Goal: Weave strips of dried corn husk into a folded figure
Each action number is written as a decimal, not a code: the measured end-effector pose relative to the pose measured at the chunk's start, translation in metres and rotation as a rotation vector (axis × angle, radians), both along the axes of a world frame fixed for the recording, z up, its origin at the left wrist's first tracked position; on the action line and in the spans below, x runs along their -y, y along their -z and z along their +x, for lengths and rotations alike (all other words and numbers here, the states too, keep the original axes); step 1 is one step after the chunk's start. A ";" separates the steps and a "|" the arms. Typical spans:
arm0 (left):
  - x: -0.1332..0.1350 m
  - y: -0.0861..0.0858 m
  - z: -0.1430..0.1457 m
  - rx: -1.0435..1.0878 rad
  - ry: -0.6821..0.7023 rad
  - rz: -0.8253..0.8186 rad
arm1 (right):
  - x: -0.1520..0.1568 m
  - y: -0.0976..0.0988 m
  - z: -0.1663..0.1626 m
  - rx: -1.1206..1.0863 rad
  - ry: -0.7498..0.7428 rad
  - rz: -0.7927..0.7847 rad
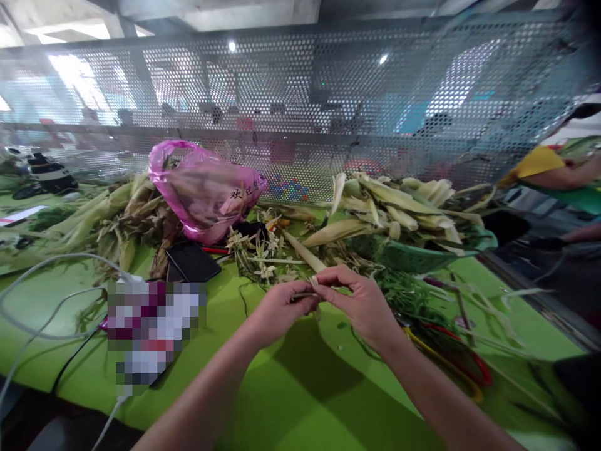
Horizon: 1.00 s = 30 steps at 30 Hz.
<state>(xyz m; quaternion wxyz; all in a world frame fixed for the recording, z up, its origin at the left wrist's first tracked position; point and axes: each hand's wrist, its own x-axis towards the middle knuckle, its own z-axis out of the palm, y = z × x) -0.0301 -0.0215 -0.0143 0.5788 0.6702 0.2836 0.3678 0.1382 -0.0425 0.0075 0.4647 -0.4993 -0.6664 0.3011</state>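
Note:
Above the green table [291,401], my left hand [282,311] and my right hand [355,302] meet with fingertips pinched together. Between them is a thin strip of dried corn husk [318,312], mostly covered by the fingers. The left thumb and fingers are closed on it, and the right thumb and forefinger pinch its upper end. Just beyond the hands, a long pale rolled husk [303,250] slants across the table; whether it touches the fingers I cannot tell. Small braided or knotted husk pieces [263,263] lie behind the left hand.
A green basket [408,255] heaped with corn husks [399,203] stands at back right. Scissors with red and yellow handles [462,366] lie beside my right forearm. To the left are a pink plastic bag [206,194], a black phone [193,262] and cables [56,258]. A perforated metal screen [300,88] rises behind.

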 end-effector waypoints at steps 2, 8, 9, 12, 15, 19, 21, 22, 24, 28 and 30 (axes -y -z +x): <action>0.000 0.001 0.001 -0.025 -0.006 -0.019 | 0.001 0.001 -0.001 0.044 0.038 0.047; 0.004 0.005 0.003 -0.052 -0.005 -0.089 | 0.002 0.008 -0.002 0.083 0.113 0.064; 0.004 0.005 0.003 -0.057 0.004 -0.080 | 0.002 0.009 -0.003 0.069 0.116 0.058; 0.006 0.005 0.005 -0.055 0.024 -0.063 | 0.002 0.009 -0.005 0.030 0.125 0.038; 0.006 0.003 0.007 0.010 -0.004 -0.151 | 0.000 0.007 -0.004 -0.035 0.117 -0.025; 0.003 -0.003 0.006 0.174 -0.129 -0.322 | -0.003 0.007 0.001 -0.249 0.056 -0.144; 0.002 -0.007 0.004 0.215 -0.170 -0.355 | -0.005 0.009 0.003 -0.345 0.032 -0.217; 0.002 -0.008 0.003 0.220 -0.171 -0.361 | -0.005 0.009 0.003 -0.368 0.021 -0.248; 0.001 -0.009 0.002 0.222 -0.151 -0.366 | -0.004 0.010 0.003 -0.374 0.011 -0.278; 0.002 -0.007 0.003 0.221 -0.113 -0.378 | -0.002 0.009 0.000 -0.347 0.042 -0.254; 0.001 -0.007 0.003 0.209 -0.075 -0.387 | -0.002 0.008 -0.002 -0.338 0.047 -0.228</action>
